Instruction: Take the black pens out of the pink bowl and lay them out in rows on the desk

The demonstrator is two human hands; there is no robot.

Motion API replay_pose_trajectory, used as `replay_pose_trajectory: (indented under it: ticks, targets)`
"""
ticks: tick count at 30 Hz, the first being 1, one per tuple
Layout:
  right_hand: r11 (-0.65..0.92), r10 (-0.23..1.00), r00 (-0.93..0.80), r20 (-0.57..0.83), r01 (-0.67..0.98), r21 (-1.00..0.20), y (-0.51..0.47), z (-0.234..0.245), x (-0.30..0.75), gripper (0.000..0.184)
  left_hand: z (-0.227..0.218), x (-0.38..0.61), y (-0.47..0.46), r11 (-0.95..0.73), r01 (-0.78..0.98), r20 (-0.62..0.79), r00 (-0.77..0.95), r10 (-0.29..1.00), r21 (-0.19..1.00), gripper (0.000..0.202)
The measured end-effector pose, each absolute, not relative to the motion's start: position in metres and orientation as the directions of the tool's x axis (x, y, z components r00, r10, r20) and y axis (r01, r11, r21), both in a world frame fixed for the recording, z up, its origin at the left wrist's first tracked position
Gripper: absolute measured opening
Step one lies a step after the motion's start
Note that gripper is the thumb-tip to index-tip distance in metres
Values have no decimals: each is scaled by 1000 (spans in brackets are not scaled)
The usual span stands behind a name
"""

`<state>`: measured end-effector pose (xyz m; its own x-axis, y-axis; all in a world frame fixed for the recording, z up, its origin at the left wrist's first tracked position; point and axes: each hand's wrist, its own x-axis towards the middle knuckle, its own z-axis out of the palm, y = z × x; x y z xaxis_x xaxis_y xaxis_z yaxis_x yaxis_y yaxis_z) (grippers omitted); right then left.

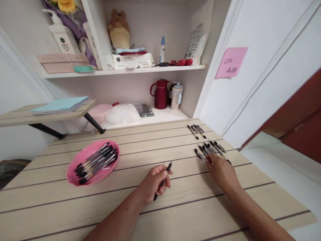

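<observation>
My left hand (156, 180) is closed around a black pen (170, 165), its bare writing tip pointing up and away. Over at the right, my right hand (222, 169) pinches the near end of a clear-barrelled pen (200, 154) that lies on the table; the fingertips partly hide it. Beside it lies a row of several similar pens (213, 147), some with black ends and yellowish parts. Farther back is a smaller group of pens (197, 130). To the left, a pink bowl (71, 167) holds a pile of several black-capped pens (96, 162).
The wooden table (100, 207) has dark grooves. A small raised shelf (15, 113) with blue paper (60, 104) stands at the back left. Behind the table, a white cabinet holds a red jug (161, 95), a cup (177, 96) and a plastic bag (122, 113).
</observation>
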<state>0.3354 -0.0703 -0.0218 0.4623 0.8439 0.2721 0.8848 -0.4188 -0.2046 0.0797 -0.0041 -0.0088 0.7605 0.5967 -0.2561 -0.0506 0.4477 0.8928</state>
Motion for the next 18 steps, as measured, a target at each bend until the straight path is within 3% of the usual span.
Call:
replay_pose_trajectory:
  ticks: [12,15,18]
  targets:
    - [-410,852,453,263,889,-204,-64,-27,337,11,-8,80,-5,464,-50,-277,744,608,885,24]
    - [-395,825,486,289,861,-320,-71,-18,328,12,-8,81,-6,490,-96,-272,732,625,867,25]
    - [-277,860,468,203,763,-585,-84,-10,299,16,-9,85,-9,532,-225,-243,703,669,816,23]
